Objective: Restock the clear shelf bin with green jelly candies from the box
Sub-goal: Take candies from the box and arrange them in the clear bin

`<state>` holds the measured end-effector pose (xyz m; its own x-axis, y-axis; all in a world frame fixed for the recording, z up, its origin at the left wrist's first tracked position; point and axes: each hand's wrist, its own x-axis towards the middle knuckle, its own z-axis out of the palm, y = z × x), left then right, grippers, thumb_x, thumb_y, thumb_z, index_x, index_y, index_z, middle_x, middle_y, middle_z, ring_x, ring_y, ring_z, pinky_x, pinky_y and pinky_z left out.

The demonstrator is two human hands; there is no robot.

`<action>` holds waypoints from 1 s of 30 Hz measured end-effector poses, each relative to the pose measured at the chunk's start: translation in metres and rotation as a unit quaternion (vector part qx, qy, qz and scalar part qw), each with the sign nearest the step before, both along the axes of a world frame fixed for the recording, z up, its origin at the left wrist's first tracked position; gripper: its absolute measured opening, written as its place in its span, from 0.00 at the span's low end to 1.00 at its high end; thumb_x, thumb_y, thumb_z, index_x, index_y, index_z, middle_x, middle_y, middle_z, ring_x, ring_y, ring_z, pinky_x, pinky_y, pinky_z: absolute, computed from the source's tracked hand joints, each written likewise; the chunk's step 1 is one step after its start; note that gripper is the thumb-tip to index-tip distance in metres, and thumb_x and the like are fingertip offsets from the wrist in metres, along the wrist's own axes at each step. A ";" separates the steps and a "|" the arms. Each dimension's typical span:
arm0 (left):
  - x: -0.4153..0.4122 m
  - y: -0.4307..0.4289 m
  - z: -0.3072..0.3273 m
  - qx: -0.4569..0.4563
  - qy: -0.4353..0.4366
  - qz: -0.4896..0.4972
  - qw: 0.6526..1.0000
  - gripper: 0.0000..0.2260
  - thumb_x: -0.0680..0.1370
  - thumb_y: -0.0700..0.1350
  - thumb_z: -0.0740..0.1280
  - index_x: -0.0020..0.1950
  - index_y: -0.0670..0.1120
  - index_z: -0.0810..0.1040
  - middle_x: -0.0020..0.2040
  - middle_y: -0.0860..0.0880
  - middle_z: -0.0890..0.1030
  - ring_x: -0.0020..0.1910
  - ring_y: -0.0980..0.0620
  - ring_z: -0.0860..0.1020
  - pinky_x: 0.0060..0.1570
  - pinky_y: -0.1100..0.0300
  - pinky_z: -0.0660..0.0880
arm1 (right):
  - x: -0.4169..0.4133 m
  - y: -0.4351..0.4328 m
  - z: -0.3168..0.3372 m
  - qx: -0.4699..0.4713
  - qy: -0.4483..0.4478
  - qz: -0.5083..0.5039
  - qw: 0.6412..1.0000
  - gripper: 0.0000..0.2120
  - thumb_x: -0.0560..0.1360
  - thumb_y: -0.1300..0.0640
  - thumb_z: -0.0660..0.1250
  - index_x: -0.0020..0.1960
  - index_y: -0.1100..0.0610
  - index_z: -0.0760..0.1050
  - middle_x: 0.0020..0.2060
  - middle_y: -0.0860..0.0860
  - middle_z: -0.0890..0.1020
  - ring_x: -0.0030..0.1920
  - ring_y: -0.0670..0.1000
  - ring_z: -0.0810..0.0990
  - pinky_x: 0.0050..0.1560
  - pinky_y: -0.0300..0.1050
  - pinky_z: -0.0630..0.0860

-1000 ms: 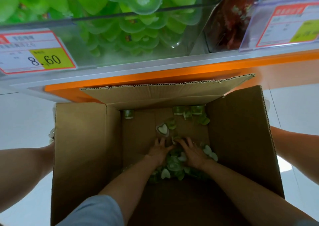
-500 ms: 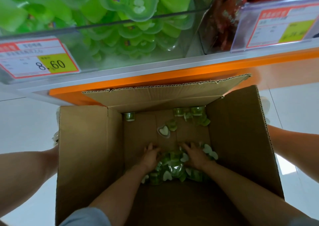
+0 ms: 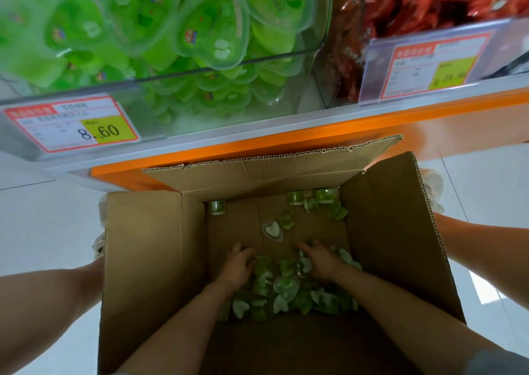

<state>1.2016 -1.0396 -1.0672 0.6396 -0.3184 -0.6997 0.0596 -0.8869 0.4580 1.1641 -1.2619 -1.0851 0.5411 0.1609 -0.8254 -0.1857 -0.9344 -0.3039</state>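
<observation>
Green jelly candies (image 3: 283,288), heaped at the near end of the cardboard box (image 3: 151,260) below the clear shelf bin (image 3: 229,67): our left hand (image 3: 237,268) and right hand (image 3: 320,263), lately together, now flank the heap, actual grip not discernible, so we judge a scoop imminent.

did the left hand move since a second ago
Yes. The left hand slid leftward, away from the lone white heart candy, toward the left wall of the box.
</observation>
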 end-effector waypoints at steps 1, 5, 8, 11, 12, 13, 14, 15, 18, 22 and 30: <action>0.001 0.002 0.004 0.000 -0.003 0.000 1.000 0.11 0.79 0.41 0.61 0.60 0.42 0.75 0.62 0.43 0.67 0.61 0.45 0.69 0.59 0.60 0.66 | 0.001 0.001 0.002 -0.003 0.000 -0.001 1.000 0.35 0.76 0.55 0.66 0.77 0.47 0.50 0.71 0.63 0.57 0.68 0.63 0.66 0.66 0.50 0.68; -0.003 0.008 0.021 0.002 -0.021 -0.002 1.000 0.10 0.79 0.40 0.60 0.59 0.42 0.74 0.58 0.46 0.66 0.59 0.46 0.69 0.56 0.62 0.67 | -0.005 0.014 0.004 -0.041 -0.021 -0.010 0.999 0.28 0.78 0.49 0.62 0.75 0.45 0.55 0.74 0.62 0.48 0.69 0.65 0.63 0.69 0.51 0.64; -0.006 0.013 0.032 -0.015 -0.055 0.001 0.998 0.10 0.79 0.39 0.61 0.59 0.41 0.75 0.54 0.49 0.64 0.57 0.49 0.69 0.49 0.68 0.63 | -0.010 0.025 0.004 -0.025 -0.042 -0.006 0.999 0.24 0.80 0.55 0.59 0.74 0.47 0.59 0.75 0.61 0.45 0.70 0.63 0.63 0.69 0.50 0.65; -0.008 0.018 0.042 -0.032 -0.079 0.022 0.996 0.10 0.78 0.37 0.61 0.58 0.40 0.75 0.55 0.48 0.67 0.58 0.50 0.69 0.50 0.72 0.60 | -0.007 0.031 0.010 -0.010 -0.046 -0.002 0.999 0.24 0.80 0.54 0.58 0.74 0.47 0.60 0.75 0.62 0.44 0.68 0.64 0.65 0.67 0.48 0.66; -0.009 0.020 0.044 -0.039 -0.088 0.031 0.995 0.10 0.78 0.37 0.62 0.58 0.40 0.76 0.55 0.48 0.66 0.59 0.50 0.69 0.51 0.72 0.59 | -0.006 0.033 0.011 -0.012 -0.043 -0.006 0.999 0.25 0.79 0.52 0.59 0.75 0.46 0.58 0.75 0.62 0.45 0.68 0.64 0.66 0.67 0.48 0.66; -0.010 0.022 0.047 -0.043 -0.093 0.041 0.994 0.10 0.78 0.36 0.62 0.58 0.39 0.76 0.55 0.49 0.66 0.59 0.49 0.69 0.51 0.72 0.59 | -0.004 0.035 0.012 -0.016 -0.041 -0.012 0.999 0.27 0.78 0.50 0.61 0.75 0.44 0.57 0.75 0.61 0.45 0.68 0.64 0.66 0.67 0.49 0.66; -0.011 0.023 0.050 -0.043 -0.094 0.047 0.994 0.10 0.78 0.36 0.62 0.58 0.40 0.76 0.55 0.48 0.66 0.60 0.50 0.68 0.53 0.72 0.59 | -0.002 0.038 0.013 -0.022 -0.037 -0.019 0.999 0.30 0.77 0.46 0.63 0.75 0.43 0.56 0.75 0.60 0.45 0.68 0.64 0.65 0.67 0.49 0.66; -0.012 0.025 0.052 -0.043 -0.096 0.051 0.993 0.09 0.78 0.36 0.62 0.57 0.40 0.76 0.57 0.48 0.67 0.61 0.50 0.68 0.54 0.71 0.60 | -0.001 0.042 0.014 -0.026 -0.033 -0.030 0.999 0.33 0.75 0.42 0.65 0.75 0.43 0.55 0.75 0.59 0.45 0.69 0.64 0.63 0.68 0.50 0.66; -0.019 0.033 0.055 -0.040 -0.095 0.054 0.993 0.08 0.78 0.36 0.62 0.56 0.41 0.76 0.57 0.49 0.67 0.62 0.50 0.67 0.60 0.67 0.61 | -0.001 0.058 0.015 -0.044 -0.031 -0.058 0.997 0.37 0.73 0.37 0.63 0.76 0.45 0.52 0.75 0.60 0.43 0.71 0.64 0.59 0.69 0.51 0.64; -0.026 0.042 0.056 -0.031 -0.077 0.049 0.995 0.07 0.78 0.37 0.63 0.54 0.44 0.75 0.56 0.52 0.65 0.63 0.50 0.67 0.65 0.59 0.65 | -0.006 0.076 0.012 -0.051 -0.071 -0.082 0.993 0.33 0.75 0.39 0.62 0.75 0.48 0.56 0.75 0.62 0.45 0.70 0.64 0.61 0.68 0.50 0.65; -0.025 0.051 0.052 -0.045 -0.094 0.059 0.993 0.08 0.78 0.38 0.62 0.57 0.42 0.75 0.56 0.52 0.65 0.63 0.52 0.67 0.63 0.66 0.62 | -0.004 0.083 0.006 -0.070 -0.066 -0.091 0.991 0.26 0.80 0.53 0.58 0.76 0.48 0.53 0.76 0.60 0.44 0.73 0.64 0.55 0.70 0.52 0.63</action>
<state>1.1765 -0.9882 -1.0150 0.7922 -0.2891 -0.5374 0.0672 -0.8340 0.5476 1.1603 -1.1793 -1.0792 0.6557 -0.0610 -0.7526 -0.3230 -0.9236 -0.2065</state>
